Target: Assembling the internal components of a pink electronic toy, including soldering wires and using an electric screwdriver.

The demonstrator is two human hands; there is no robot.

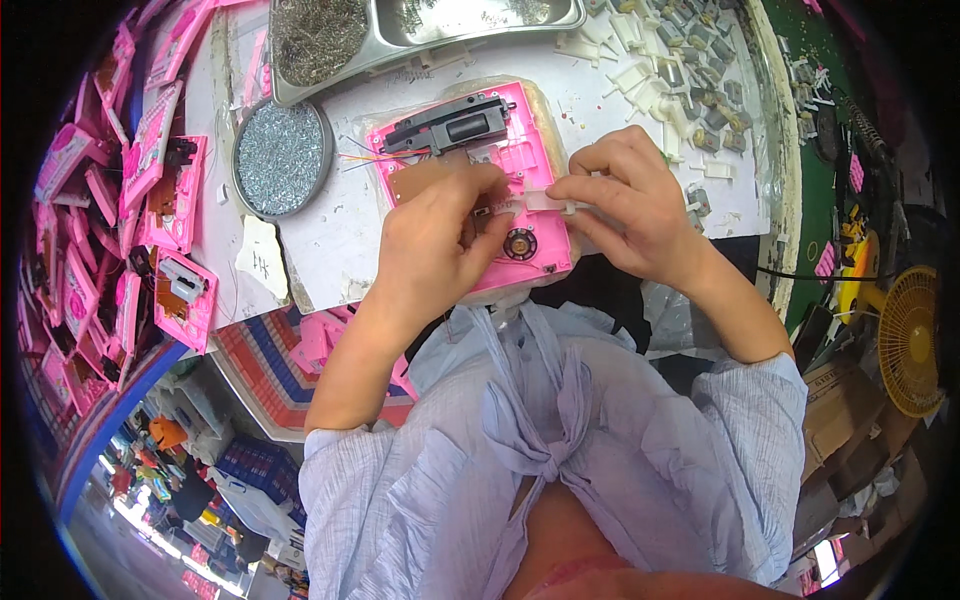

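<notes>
Pink housing (520, 165): lies open-side up on the white bench top (340, 230), at the centre of the view, just ahead of the person's chest.
Inside it: a black module (450, 122) at 12 o'clock, a brown board (425, 178) at 9 o'clock, a small round speaker (519, 243) at 6 o'clock.
Left hand (440, 235): rests on the board side, fingertips closed on the near end of a small white plastic piece (545, 201).
Right hand (625, 200): fingers pinched together on the same piece's far end, at 3 o'clock of the housing.
Piece: seems to touch the housing; fingers hide the contact.
Round dish of screws (281, 157): at 9 o'clock, well apart.
Steel tray (400, 30): at 12 o'clock.
Loose white and grey parts (690, 80): at 1 o'clock.
</notes>
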